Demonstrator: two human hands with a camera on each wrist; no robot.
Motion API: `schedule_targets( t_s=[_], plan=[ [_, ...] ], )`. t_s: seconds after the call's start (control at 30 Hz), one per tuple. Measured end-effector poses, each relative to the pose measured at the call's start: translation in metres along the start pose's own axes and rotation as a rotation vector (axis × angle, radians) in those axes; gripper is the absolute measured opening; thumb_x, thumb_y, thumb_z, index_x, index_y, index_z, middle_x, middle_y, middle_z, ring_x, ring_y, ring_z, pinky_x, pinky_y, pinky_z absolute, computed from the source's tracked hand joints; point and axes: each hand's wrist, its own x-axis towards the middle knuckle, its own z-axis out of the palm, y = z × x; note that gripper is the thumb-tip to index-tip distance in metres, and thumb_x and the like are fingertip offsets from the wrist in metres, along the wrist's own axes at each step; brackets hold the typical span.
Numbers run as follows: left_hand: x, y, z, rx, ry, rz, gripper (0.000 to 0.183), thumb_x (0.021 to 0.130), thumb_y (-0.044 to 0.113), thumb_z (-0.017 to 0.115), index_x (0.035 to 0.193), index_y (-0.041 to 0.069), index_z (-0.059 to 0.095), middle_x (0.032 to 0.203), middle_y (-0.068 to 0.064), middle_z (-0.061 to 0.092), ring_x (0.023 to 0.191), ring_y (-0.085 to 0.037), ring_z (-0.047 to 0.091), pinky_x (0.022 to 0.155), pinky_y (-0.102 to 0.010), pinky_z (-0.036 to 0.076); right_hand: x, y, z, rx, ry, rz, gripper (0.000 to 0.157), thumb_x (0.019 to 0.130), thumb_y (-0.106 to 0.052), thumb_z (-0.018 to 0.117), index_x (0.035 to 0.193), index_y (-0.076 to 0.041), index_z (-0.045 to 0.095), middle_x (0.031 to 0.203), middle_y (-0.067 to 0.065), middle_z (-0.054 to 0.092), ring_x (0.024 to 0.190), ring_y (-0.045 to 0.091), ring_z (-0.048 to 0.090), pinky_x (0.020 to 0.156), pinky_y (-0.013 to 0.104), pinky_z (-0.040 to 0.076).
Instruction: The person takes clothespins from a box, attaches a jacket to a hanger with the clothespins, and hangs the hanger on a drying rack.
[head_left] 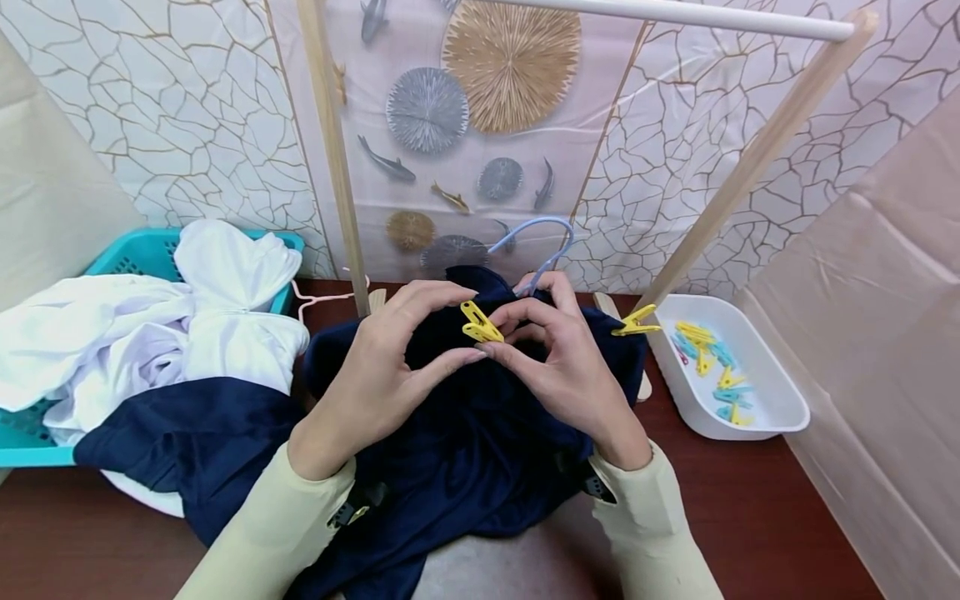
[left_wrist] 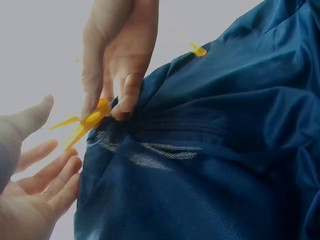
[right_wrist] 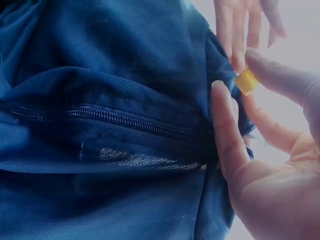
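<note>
A navy garment (head_left: 465,450) with a zipper (right_wrist: 130,120) lies around a light-blue hanger (head_left: 551,223), whose hook sticks out at the top. My right hand (head_left: 562,358) pinches a yellow clothespin (head_left: 480,323) at the garment's upper edge; in the left wrist view, its fingers press on the clothespin and the cloth beside it. My left hand (head_left: 382,367) is held around the clothespin's handle ends, thumb and fingers spread apart in the left wrist view. A second yellow clothespin (head_left: 636,322) is clipped to the garment's right edge.
A teal basket (head_left: 142,250) with white clothes (head_left: 232,308) and navy cloth (head_left: 195,442) is at left. To the right is a white tub (head_left: 780,408) of yellow and blue clothespins. A wooden rack (head_left: 337,158) with a white bar (head_left: 675,12) stands behind. A pink hanger (head_left: 318,297) lies near the basket.
</note>
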Motion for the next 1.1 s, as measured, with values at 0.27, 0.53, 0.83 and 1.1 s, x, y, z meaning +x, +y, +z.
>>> schedule_targets(
  t_s=[0.27, 0.53, 0.83, 1.1],
  plan=[
    [0.001, -0.001, 0.003, -0.055, 0.084, 0.044, 0.027, 0.09, 0.007, 0.077, 0.116, 0.006, 0.071, 0.118, -0.004, 0.07, 0.114, -0.016, 0.064, 0.103, -0.031, 0.048, -0.001, -0.003, 0.002, -0.05, 0.018, -0.012, 0.021, 0.086, -0.008, 0.081, 0.106, -0.007, 0.074, 0.121, 0.008, 0.042, 0.094, 0.016, 0.059, 0.077, 0.021, 0.057],
    [0.003, 0.0, -0.017, -0.234, 0.202, 0.031, 0.028, 0.085, -0.015, 0.071, 0.112, -0.008, 0.065, 0.111, -0.016, 0.065, 0.107, -0.022, 0.07, 0.094, -0.034, 0.058, -0.001, 0.0, -0.009, -0.022, 0.095, -0.041, 0.027, 0.092, -0.006, 0.075, 0.118, -0.004, 0.07, 0.117, 0.002, 0.041, 0.09, 0.014, 0.063, 0.075, 0.019, 0.054],
    [-0.001, -0.004, -0.043, -0.182, 0.307, -0.09, 0.019, 0.083, -0.021, 0.069, 0.096, -0.011, 0.06, 0.101, -0.015, 0.064, 0.104, -0.019, 0.073, 0.087, -0.025, 0.059, -0.004, 0.0, -0.027, -0.025, 0.152, -0.048, 0.019, 0.094, -0.003, 0.072, 0.112, -0.005, 0.073, 0.107, 0.006, 0.045, 0.061, 0.013, 0.045, 0.053, 0.022, 0.037],
    [-0.001, -0.008, -0.045, -0.175, 0.291, -0.102, 0.018, 0.085, -0.018, 0.069, 0.084, -0.006, 0.056, 0.097, -0.017, 0.072, 0.098, -0.02, 0.076, 0.083, -0.025, 0.06, -0.007, -0.005, -0.031, -0.015, 0.158, -0.06, 0.02, 0.092, -0.001, 0.072, 0.111, -0.005, 0.074, 0.104, 0.006, 0.045, 0.058, 0.012, 0.042, 0.051, 0.022, 0.035]
  ],
)
